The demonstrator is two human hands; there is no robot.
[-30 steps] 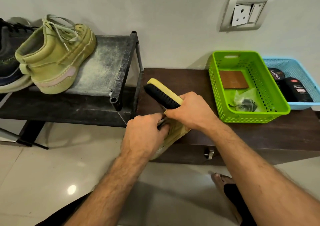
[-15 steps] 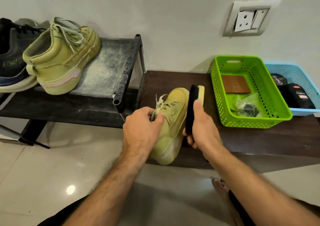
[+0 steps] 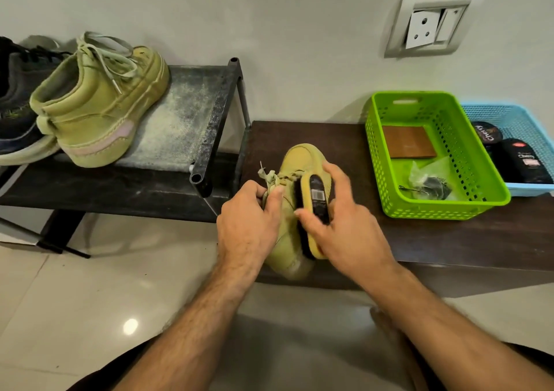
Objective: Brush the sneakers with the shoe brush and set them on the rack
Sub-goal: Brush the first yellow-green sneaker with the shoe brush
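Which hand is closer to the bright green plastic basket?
Right. The right hand grips the brush just left of the green basket; the left hand holds the sneaker farther left.

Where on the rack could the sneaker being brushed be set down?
The dusty rack shelf is bare between the green sneaker already there and the end rail. Left of that sneaker a dark shoe crowds it. The left hand holds the brushed sneaker.
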